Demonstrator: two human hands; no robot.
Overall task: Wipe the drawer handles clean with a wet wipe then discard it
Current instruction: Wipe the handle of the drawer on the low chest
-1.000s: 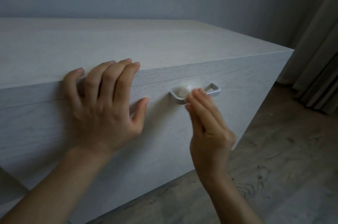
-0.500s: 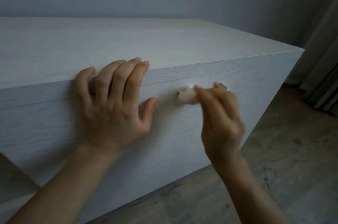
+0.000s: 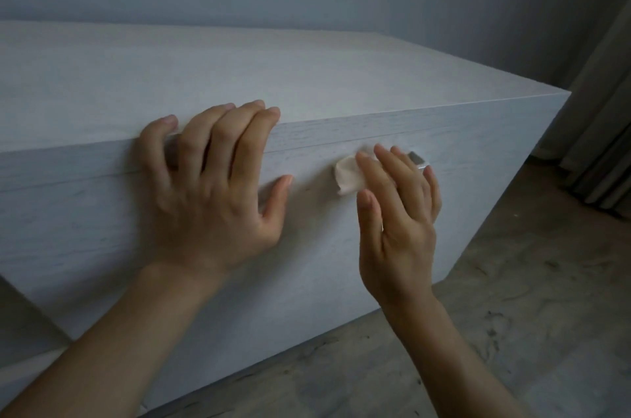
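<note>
"What did your hands do in that last second?"

"My right hand [image 3: 399, 212] held the wet wipe [image 3: 348, 175] between the thumb and the fingers, over the handle [image 3: 418, 159]. One second before, my fingers pressed only near the left end and most of the bar was bare. Now the hand covered nearly all of it, and only the metal corner showed, at one o'clock from my knuckles. The wipe stuck out at nine o'clock from my fingertips."

"And the other one?"

"My left hand [image 3: 211, 185] lay open, at nine o'clock from the wipe, with the fingers spread over the top edge of the dresser [image 3: 307, 76]. It had not moved. I think it steadied me."

"So how far was the job?"

"I judged that I was in the middle of wiping this handle, going toward its right end. I saw no bin, so the wipe was not yet discarded."
</note>
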